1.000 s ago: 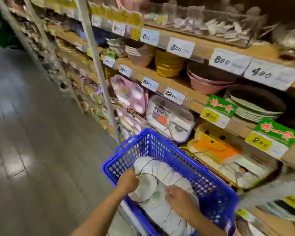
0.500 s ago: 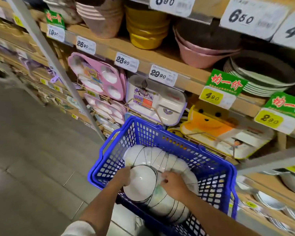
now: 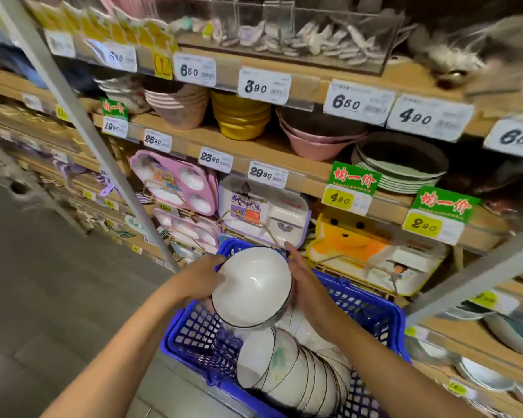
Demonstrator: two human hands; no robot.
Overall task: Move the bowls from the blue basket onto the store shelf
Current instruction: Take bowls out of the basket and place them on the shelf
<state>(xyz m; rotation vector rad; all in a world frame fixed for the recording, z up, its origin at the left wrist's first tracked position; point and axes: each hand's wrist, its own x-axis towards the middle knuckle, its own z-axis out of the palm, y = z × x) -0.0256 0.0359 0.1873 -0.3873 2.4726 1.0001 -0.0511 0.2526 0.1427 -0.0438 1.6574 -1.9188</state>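
Head view: your left hand (image 3: pixel 202 279) grips the white bowl (image 3: pixel 251 286) at 9 o'clock, your right hand (image 3: pixel 308 286) presses it straight-fingered at 3 o'clock, above the blue basket (image 3: pixel 191 330). Left fingertips hide behind it.

Lifted bowl (image 3: pixel 251 285): white and glossy, with a thin dark line round the rim. It is tilted so that its opening faces the camera and is held above the blue basket (image 3: pixel 194 330), between the left hand (image 3: pixel 204 280), whose fingers curl over its left edge, and the right hand (image 3: pixel 307 285), whose straight fingers lie flat against its right side. Stacked bowls (image 3: pixel 287 366): the same white with dark rims, some with a faint green mark, nested in a row lying on its side inside the basket. Blue basket: plastic with lattice walls, just in front of the store shelf (image 3: pixel 248 147). Store shelf: wooden boards between grey metal uprights, with price tags along the front edges.
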